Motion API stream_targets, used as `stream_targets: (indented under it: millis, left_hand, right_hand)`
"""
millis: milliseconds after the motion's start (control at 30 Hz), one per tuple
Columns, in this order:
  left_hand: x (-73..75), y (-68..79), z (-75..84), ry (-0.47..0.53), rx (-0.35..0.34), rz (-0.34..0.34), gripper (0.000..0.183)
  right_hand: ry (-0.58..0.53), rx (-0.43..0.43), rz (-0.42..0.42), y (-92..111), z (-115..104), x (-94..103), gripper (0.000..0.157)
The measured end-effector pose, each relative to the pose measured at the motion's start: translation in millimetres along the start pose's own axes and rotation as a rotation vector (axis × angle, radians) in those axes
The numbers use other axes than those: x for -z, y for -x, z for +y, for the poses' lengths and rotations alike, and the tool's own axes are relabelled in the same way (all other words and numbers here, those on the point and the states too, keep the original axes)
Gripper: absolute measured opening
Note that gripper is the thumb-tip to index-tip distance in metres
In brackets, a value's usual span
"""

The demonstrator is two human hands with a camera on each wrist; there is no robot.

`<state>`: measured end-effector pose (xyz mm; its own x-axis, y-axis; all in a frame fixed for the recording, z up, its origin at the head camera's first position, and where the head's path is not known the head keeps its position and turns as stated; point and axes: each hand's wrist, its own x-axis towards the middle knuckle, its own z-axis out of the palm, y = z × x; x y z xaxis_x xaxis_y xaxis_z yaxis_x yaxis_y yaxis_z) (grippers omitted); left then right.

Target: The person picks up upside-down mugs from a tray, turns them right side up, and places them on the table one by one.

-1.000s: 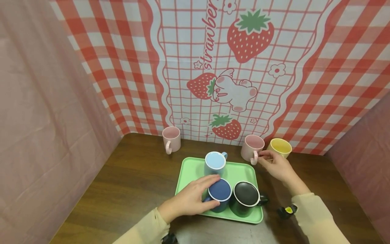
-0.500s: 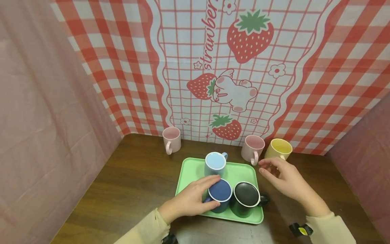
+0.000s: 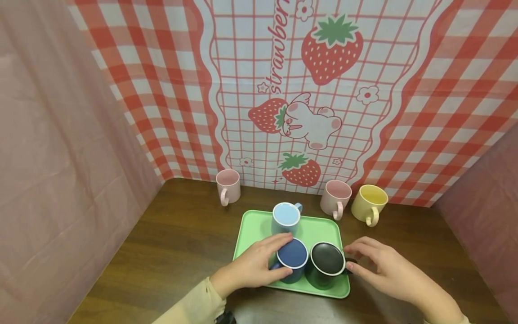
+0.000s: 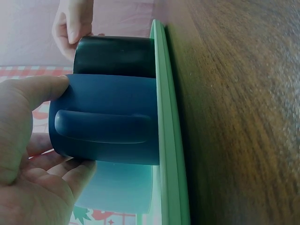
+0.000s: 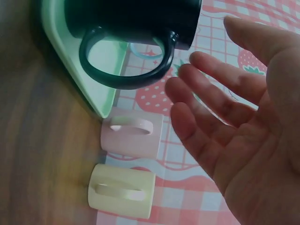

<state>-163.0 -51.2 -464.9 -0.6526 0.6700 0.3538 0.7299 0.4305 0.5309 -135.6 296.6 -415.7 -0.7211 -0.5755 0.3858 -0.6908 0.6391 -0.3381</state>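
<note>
My left hand (image 3: 252,266) grips the dark blue mug (image 3: 292,253) near its rim, thumb on one side and fingers on the other. That mug stands upright on the green tray (image 3: 253,225), its handle (image 4: 103,126) facing my left palm. Beside it on the tray stands a black mug (image 3: 327,258), its handle (image 5: 129,83) pointing right. My right hand (image 3: 390,270) is at that handle, fingers spread and slightly bent, holding nothing. In the right wrist view a gap shows between its fingertips and the black mug. A light blue mug (image 3: 286,215) stands at the tray's back.
Behind the tray, a pink mug (image 3: 336,198) and a yellow mug (image 3: 369,204) stand side by side at the right. Another pink mug (image 3: 228,185) is at the back left. A strawberry-print cloth (image 3: 315,112) hangs behind the brown wooden table (image 3: 162,252).
My right hand has drawn back from beside the right pink and yellow mugs, toward me, to the black mug's handle. My left hand and all the mugs have stayed put.
</note>
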Motion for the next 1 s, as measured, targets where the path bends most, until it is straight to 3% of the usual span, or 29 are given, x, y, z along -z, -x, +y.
stream_targets:
  millis: [200,400,1000]
  left_hand:
    - [0.4,-0.7,0.5,-0.024,-0.012,0.006,0.074]
    - [0.1,0.0,0.8,-0.001,0.003,-0.005,0.074]
    - [0.3,0.8,2.5,-0.014,0.002,0.006,0.073]
  right_hand:
    - [0.032,0.001,-0.015,10,0,-4.9,0.039]
    - [0.046,0.063,0.026,13,6,-11.4,0.046]
    - [0.218,0.129,0.083,3,7,-18.5,0.035]
